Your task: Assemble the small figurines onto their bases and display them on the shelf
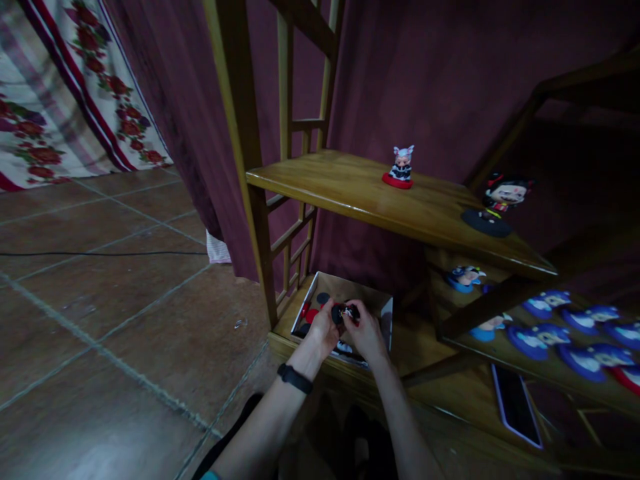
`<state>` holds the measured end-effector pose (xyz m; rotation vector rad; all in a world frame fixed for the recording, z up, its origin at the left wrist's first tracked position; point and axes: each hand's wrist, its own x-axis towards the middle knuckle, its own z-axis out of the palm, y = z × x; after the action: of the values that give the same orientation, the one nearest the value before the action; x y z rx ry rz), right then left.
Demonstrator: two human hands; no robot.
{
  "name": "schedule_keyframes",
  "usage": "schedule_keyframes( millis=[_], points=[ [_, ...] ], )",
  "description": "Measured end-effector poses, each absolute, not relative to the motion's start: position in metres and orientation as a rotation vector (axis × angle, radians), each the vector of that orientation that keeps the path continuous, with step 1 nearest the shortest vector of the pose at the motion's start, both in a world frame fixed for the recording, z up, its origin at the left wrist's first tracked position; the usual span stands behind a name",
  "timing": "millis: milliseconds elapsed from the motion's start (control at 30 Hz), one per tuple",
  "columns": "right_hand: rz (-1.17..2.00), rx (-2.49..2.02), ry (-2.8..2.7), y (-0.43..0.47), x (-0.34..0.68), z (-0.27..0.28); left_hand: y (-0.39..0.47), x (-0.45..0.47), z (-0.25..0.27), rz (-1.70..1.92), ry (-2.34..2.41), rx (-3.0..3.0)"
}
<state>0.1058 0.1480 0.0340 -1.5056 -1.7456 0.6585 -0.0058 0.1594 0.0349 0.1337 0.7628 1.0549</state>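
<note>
Jointly, both hands gripped one small dark figurine (346, 311), which was positioned above the open box (387, 321) on the lowest board of the wooden shelf unit (320, 175). My left hand (325, 328) held it at the dark round piece on its left side; my right hand (367, 330) pinched its opposite end between thumb and fingers. (Whether the round piece was fixed to the figure, I could not tell.) Inside the box, a red disc (311, 315) and a dark disc (323, 297) lay to the left of the figurine. A black wristband (295, 379) encircled my left wrist.

On the board above, a figure on a red base (401, 167) stood upright, and a black-haired figure (506, 195) on a dark base occupied the right end. Below that end, several blue-based figures (543, 339) were grouped closely. A phone (517, 407) lay near them, its screen dark.
</note>
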Motion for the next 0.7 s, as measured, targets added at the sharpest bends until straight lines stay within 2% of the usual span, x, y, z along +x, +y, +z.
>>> schedule_keyframes(
  millis=[700],
  points=[
    [0.645, -1.495, -1.898, 0.1457, 0.1055, 0.0324, 0.1532, -0.0011, 0.0289, 1.067, 0.811, 0.163]
  ],
)
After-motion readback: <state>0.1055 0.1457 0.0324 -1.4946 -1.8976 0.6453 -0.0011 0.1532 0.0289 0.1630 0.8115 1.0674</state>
